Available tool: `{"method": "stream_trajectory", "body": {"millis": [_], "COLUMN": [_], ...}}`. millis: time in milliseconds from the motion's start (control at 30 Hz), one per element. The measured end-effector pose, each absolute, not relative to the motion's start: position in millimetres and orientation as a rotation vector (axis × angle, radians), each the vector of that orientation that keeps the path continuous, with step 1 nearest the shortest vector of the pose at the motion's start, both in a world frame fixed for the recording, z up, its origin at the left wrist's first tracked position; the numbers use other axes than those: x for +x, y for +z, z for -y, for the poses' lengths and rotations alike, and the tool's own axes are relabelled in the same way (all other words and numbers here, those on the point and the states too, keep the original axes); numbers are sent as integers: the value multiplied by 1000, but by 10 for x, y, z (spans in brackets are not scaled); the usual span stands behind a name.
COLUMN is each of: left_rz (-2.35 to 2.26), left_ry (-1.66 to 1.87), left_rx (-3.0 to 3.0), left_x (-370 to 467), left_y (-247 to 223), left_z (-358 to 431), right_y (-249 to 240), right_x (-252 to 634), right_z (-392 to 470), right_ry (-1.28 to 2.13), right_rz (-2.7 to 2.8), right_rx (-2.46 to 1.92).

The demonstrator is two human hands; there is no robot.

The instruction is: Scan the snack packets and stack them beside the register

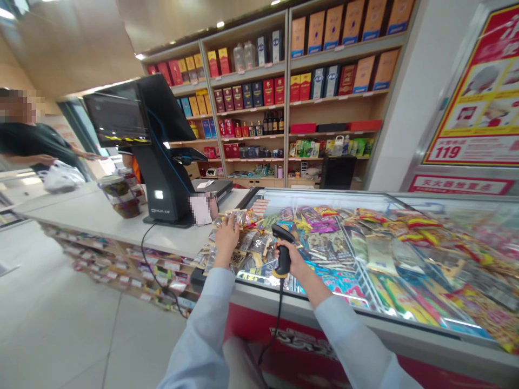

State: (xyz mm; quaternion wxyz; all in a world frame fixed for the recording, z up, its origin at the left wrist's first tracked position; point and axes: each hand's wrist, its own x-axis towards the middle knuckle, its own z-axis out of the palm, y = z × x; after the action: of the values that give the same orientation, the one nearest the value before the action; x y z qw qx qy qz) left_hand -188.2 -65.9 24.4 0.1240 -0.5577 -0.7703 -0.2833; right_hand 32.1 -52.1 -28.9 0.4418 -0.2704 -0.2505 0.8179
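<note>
My right hand (297, 260) is wrapped round the grip of a black and yellow barcode scanner (283, 260), whose head points left over the glass-topped freezer (367, 312). A cable hangs from the scanner's grip down the freezer front. My left hand (227, 237) lies with fingers spread on a pile of clear and brown snack packets (253, 241) at the freezer's left end. Part of the pile reaches over the white counter's edge. Under my left palm the packets are hidden.
A dark checkout terminal (164, 178) and plastic jars (120, 195) stand on the white counter (87, 216). Beyond it a person (34, 140) is near a white plastic bag (62, 175). More packets (409, 227) show at right. Shelves of boxes (251, 94) line the back wall.
</note>
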Motion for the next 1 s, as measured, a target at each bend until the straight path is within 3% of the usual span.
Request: {"method": "stream_trajectory", "body": {"millis": [600,1000], "left_rz": [2171,1886], "left_ry": [-867,-1336], "left_rx": [-1455,-1810], "left_x": [-1742,-952], "left_y": [244,266], "left_z": [880,646], "right_y": [-146,216], "right_x": [774,1920], "right_z": [718,959], "right_ry": [1883,1665], "right_rz": [618,552], "right_rx": [-668,-700]}}
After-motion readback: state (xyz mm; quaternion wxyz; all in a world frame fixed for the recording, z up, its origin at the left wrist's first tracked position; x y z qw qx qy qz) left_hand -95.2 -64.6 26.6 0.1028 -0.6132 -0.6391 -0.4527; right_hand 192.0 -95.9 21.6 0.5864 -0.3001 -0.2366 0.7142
